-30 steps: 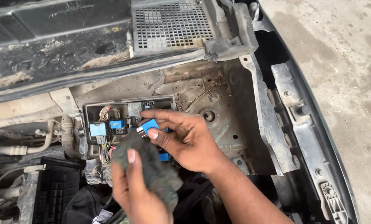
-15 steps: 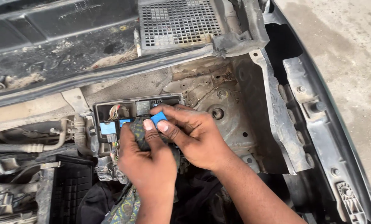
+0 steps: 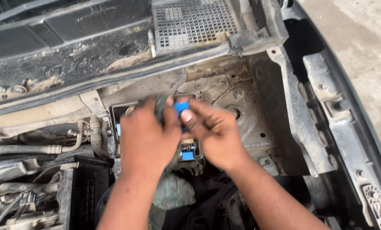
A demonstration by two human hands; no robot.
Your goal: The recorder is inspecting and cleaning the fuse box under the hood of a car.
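In a dusty engine bay point(image 3: 224, 85), the right hand point(image 3: 214, 134) pinches a small blue relay point(image 3: 181, 106).

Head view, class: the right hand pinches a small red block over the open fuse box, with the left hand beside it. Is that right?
Not quite. The block is blue, not red, as the head view shows. The rest stands: the right hand pinches it over the open fuse box, with the left hand beside it.

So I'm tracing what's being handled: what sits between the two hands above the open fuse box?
In the head view, a small blue block sits between the left hand and right hand, pinched at their fingertips, with a dark rag bunched beside it.
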